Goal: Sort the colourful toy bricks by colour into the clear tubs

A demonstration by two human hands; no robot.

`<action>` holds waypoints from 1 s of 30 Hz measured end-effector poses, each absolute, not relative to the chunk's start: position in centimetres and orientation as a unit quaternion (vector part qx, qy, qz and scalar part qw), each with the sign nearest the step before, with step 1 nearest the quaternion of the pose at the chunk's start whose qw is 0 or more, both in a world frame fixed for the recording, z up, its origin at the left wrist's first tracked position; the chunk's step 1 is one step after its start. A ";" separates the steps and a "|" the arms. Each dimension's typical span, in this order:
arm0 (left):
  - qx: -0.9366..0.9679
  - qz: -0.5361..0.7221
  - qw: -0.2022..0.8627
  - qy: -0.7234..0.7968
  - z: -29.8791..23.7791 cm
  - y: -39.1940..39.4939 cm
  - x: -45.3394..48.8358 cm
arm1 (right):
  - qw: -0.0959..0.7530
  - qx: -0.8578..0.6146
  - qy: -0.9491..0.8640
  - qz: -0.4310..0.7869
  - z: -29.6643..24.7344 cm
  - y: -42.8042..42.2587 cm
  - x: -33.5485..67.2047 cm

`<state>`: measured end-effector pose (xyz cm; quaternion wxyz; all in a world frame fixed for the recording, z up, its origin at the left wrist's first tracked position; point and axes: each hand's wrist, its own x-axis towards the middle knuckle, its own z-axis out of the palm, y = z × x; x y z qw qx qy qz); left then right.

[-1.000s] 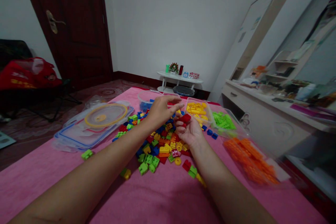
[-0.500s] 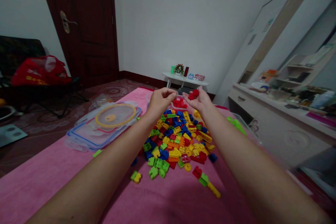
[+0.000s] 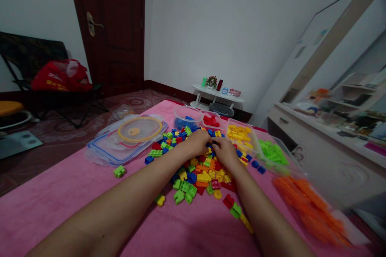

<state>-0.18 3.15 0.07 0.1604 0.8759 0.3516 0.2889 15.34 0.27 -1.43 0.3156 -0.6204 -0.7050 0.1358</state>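
Observation:
My left hand (image 3: pixel 199 143) and my right hand (image 3: pixel 225 151) are close together over a mixed pile of toy building bricks (image 3: pixel 203 176). The fingers of both curl down among the bricks, their tips partly hidden, so whatever they pinch cannot be made out. Just beyond them, a clear tub holds red bricks (image 3: pixel 211 121). To its left, blue bricks (image 3: pixel 184 123) lie in a round tub; yellow bricks (image 3: pixel 239 133) fill a box on the right. Near my right forearm lies a joined red, green and yellow piece (image 3: pixel 236 210).
Green bricks (image 3: pixel 273 151) and orange bricks (image 3: pixel 310 209) sit in containers along the right side. Stacked clear lids (image 3: pixel 129 136) lie at the left of the pink cloth (image 3: pixel 75 200). One green brick (image 3: pixel 120 171) is apart from the pile. A white dresser (image 3: pixel 325 140) stands at right.
Both hands have come down and nearer, from above the red bricks' tub to the pile. The red bricks in my open right palm are no longer there. The view has shifted, showing more containers.

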 end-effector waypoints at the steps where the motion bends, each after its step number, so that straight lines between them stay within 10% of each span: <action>1: 0.882 0.280 0.153 0.347 0.0 3.1 -0.1 | 0.280 -0.624 -0.726 0.070 -1.6 -0.2 15.5; 14: 0.889 0.236 0.078 0.384 2.4 2.2 -0.2 | 0.230 -0.681 -0.695 0.006 1.4 -1.9 19.6; 22: 0.782 0.222 0.373 0.447 3.3 1.9 -0.2 | 0.090 -0.705 -0.702 0.040 2.0 -3.1 18.7; 30: 0.890 0.008 0.043 0.454 4.8 0.4 -1.3 | 0.015 -0.704 -0.707 0.057 2.4 -3.7 18.1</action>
